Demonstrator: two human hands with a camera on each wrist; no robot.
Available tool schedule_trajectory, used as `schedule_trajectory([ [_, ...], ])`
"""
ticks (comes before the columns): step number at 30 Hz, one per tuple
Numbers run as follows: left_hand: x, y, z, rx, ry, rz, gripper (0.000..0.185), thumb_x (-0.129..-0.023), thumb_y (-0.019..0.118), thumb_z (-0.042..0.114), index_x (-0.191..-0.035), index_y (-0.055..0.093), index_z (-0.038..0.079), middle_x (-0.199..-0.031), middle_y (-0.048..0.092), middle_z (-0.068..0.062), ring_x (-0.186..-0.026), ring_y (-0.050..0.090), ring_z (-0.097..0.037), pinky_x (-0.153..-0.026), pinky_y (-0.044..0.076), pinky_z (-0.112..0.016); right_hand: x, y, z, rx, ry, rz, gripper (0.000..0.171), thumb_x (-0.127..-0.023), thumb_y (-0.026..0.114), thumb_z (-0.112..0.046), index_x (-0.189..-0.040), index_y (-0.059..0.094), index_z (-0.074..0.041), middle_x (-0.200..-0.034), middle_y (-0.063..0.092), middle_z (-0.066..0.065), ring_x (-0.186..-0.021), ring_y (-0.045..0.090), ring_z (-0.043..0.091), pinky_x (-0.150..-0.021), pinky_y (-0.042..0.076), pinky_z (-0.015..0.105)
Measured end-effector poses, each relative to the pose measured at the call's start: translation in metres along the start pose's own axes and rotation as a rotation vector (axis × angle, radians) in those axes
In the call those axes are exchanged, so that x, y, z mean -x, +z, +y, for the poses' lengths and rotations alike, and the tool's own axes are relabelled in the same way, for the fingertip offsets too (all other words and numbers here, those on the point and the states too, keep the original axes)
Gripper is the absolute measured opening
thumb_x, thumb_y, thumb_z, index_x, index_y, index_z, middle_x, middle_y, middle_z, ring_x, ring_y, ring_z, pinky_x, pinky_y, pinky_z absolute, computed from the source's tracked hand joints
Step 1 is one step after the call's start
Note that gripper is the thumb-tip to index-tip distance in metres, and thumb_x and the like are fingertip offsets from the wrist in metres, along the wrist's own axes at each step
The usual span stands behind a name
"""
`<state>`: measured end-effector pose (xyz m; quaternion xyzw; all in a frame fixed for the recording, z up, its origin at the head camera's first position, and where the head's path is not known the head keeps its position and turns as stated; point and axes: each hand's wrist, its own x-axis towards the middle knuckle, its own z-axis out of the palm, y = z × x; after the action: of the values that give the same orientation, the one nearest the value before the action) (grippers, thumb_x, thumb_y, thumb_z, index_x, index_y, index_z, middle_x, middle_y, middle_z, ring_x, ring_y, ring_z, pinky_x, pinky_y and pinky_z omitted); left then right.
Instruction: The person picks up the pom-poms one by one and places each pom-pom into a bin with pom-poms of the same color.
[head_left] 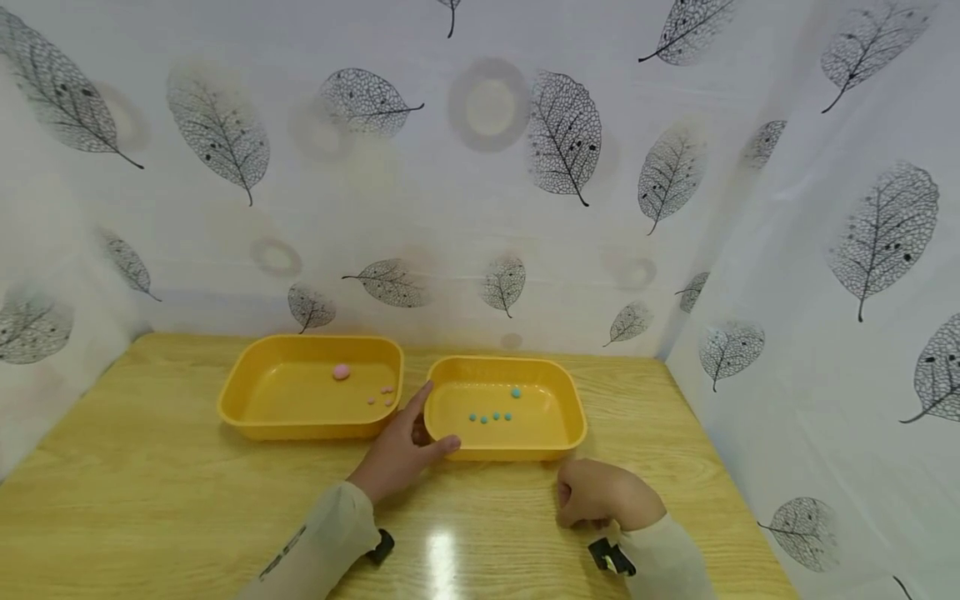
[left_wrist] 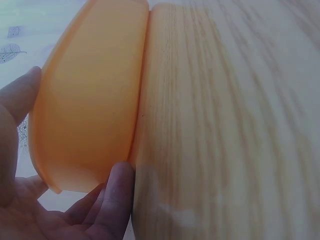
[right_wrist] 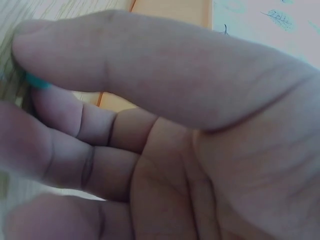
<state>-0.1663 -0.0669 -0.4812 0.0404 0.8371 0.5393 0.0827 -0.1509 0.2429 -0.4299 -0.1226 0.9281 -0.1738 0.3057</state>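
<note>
My left hand (head_left: 401,454) grips the left end of the smaller yellow tray (head_left: 510,455), thumb at its near rim and forefinger along its left side. In the left wrist view the fingers lie around the outside wall of this tray (left_wrist: 95,100). Several small blue-green balls (head_left: 496,416) lie inside it, most in a loose row. Over the table in front of the tray's right corner, my right hand (head_left: 607,493) has its fingers curled. The right wrist view shows a small blue-green piece (right_wrist: 37,81) pinched between thumb and forefinger, mostly hidden by the thumb.
To the left stands a larger yellow tray (head_left: 300,432), holding one bigger pink ball (head_left: 341,372) and several tiny pink ones (head_left: 387,390). Both trays are on a wood-grain table (head_left: 150,517). A white leaf-print sheet (head_left: 465,208) hangs behind and at the sides.
</note>
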Motion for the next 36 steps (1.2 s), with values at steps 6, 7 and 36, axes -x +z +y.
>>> schedule_trajectory([
  [6,-0.002,0.001,-0.001,-0.004,-0.002,0.0,0.102,-0.089,0.079,0.052,-0.166,0.015,0.036,-0.134,0.061,-0.002,-0.103,0.061,-0.015,-0.097,0.051,-0.041,0.0,-0.001,0.001,-0.004,0.008,-0.004,0.023,-0.081,0.079,-0.005,-0.067,0.062,-0.013,-0.058,0.056,-0.002,-0.046,0.043,0.01,-0.043,0.034,0.022],
  [7,-0.002,0.001,0.0,-0.004,-0.003,0.0,0.102,-0.089,0.079,0.052,-0.166,0.015,0.036,-0.133,0.061,-0.002,-0.103,0.061,-0.015,-0.096,0.051,-0.041,0.0,-0.001,0.0,-0.004,0.009,-0.004,0.022,-0.081,0.079,-0.006,-0.067,0.062,-0.013,-0.059,0.057,-0.002,-0.047,0.043,0.01,-0.044,0.034,0.022],
  [36,-0.002,0.001,0.001,0.002,-0.01,0.001,0.102,-0.088,0.08,0.052,-0.167,0.017,0.034,-0.142,0.057,-0.004,-0.107,0.061,-0.016,-0.1,0.05,-0.043,0.011,-0.019,-0.022,-0.021,-0.333,0.515,0.015,-0.098,0.072,-0.016,-0.086,0.063,-0.019,-0.069,0.055,-0.013,-0.057,0.047,0.003,-0.056,0.044,0.023],
])
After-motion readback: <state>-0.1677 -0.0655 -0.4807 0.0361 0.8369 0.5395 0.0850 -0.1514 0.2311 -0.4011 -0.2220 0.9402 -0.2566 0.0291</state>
